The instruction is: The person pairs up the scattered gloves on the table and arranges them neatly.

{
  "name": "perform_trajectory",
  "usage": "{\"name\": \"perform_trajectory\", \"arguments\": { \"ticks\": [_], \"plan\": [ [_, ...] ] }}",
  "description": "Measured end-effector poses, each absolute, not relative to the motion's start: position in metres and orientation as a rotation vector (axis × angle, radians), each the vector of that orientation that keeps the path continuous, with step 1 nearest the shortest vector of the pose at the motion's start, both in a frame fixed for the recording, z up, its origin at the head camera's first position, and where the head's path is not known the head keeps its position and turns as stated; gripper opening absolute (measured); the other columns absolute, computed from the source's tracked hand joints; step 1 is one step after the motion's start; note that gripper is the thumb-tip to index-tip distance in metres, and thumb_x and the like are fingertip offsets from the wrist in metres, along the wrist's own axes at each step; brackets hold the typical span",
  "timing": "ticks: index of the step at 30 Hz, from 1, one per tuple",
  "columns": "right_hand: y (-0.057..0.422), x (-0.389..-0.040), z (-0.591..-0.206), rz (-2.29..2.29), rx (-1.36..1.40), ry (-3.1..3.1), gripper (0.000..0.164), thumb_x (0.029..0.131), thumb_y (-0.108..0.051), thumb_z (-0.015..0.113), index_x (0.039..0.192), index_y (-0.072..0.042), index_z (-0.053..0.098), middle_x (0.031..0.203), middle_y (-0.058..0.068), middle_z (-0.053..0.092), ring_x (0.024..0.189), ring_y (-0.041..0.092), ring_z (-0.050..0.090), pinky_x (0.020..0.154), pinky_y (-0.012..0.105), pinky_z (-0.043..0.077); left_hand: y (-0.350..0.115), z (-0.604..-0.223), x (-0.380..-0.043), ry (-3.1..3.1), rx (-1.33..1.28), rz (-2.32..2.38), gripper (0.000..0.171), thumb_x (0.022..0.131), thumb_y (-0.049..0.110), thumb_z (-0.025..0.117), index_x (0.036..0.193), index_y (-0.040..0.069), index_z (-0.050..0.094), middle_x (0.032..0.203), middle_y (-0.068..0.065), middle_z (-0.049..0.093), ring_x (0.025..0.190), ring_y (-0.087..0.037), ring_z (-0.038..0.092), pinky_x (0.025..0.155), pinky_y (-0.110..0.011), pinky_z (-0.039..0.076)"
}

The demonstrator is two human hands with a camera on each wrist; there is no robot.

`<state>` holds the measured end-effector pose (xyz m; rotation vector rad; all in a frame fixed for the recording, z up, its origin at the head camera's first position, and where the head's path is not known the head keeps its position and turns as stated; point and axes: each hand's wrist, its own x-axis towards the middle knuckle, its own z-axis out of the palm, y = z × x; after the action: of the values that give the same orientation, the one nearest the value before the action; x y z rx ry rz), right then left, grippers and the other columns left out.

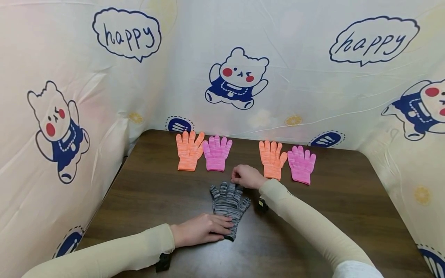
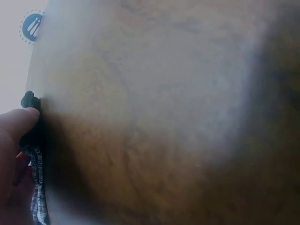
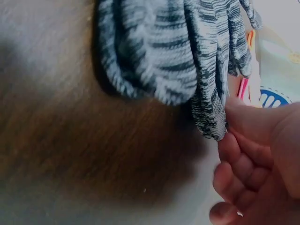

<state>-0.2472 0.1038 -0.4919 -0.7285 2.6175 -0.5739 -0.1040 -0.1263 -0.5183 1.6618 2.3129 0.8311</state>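
My right hand [image 1: 248, 177] pinches the gray knit glove [image 1: 227, 202] by a far fingertip; my left hand [image 1: 203, 229], grip unclear, should steady the near cuff [image 1: 230, 238].

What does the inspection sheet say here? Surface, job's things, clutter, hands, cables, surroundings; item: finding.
Surface: dark wood-grain table, glare near the glove's cuff.
Job's things: grey striped glove, fingers towards the backdrop.
Clutter: nothing seen beyond the other gloves along the far side: orange glove beside pink glove; second orange glove beside second pink glove.
Left hand: rests on the grey striped glove by its cuff.
Right hand: pinches one of its fingertips.
Cables: nothing seen.
Surroundings: pale, creased fabric backdrop with cartoon animals and "happy" bubbles.
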Motion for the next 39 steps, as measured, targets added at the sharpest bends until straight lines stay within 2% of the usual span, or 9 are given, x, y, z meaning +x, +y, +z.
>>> {"name": "perform_trajectory", "arguments": {
  "ticks": [6,14,24,32,39],
  "plan": [
    [0.103,-0.246,-0.49,-0.526,-0.712,2.661,0.012,0.099,-0.02,0.073,0.089,-0.014,0.07,0.083,-0.002,0.063,0.073,0.013,0.056,0.071,0.032,0.052,-0.126,-0.521,-0.104,2.33,1.729,0.852,0.028,0.101,0.013,0.07,0.128,0.008,0.075,0.138,-0.007,0.068,0.136,-0.022,0.058,0.111,-0.034,0.047],
    [0.094,-0.248,-0.487,-0.672,-0.904,2.529,0.01,0.101,-0.023,0.071,0.101,-0.013,0.073,0.088,-0.003,0.065,0.079,0.012,0.056,0.075,0.029,0.052,-0.126,-0.522,-0.104,2.327,1.739,0.856,0.027,0.101,0.013,0.07,0.127,0.008,0.075,0.137,-0.007,0.068,0.136,-0.023,0.058,0.111,-0.034,0.047],
    [0.083,-0.248,-0.487,-0.569,-0.951,2.611,0.012,0.097,-0.022,0.077,0.086,-0.018,0.072,0.084,-0.003,0.058,0.081,0.014,0.051,0.077,0.033,0.045,-0.126,-0.523,-0.105,2.318,1.684,0.864,0.028,0.102,0.015,0.069,0.128,0.01,0.075,0.139,-0.005,0.068,0.138,-0.021,0.057,0.112,-0.033,0.046],
    [0.078,-0.248,-0.492,-0.444,-0.966,2.633,0.01,0.095,-0.027,0.078,0.091,-0.019,0.075,0.089,-0.004,0.062,0.087,0.016,0.052,0.081,0.036,0.046,-0.126,-0.522,-0.104,2.318,1.693,0.855,0.028,0.102,0.014,0.069,0.128,0.009,0.075,0.139,-0.006,0.067,0.138,-0.021,0.057,0.112,-0.034,0.046],
    [0.075,-0.247,-0.489,-0.412,-1.006,2.661,0.013,0.095,-0.024,0.078,0.086,-0.018,0.072,0.089,-0.003,0.061,0.086,0.018,0.05,0.083,0.038,0.044,-0.126,-0.523,-0.104,2.318,1.664,0.862,0.028,0.102,0.014,0.068,0.13,0.01,0.074,0.141,-0.006,0.066,0.139,-0.021,0.056,0.113,-0.034,0.045]
  ]
}}
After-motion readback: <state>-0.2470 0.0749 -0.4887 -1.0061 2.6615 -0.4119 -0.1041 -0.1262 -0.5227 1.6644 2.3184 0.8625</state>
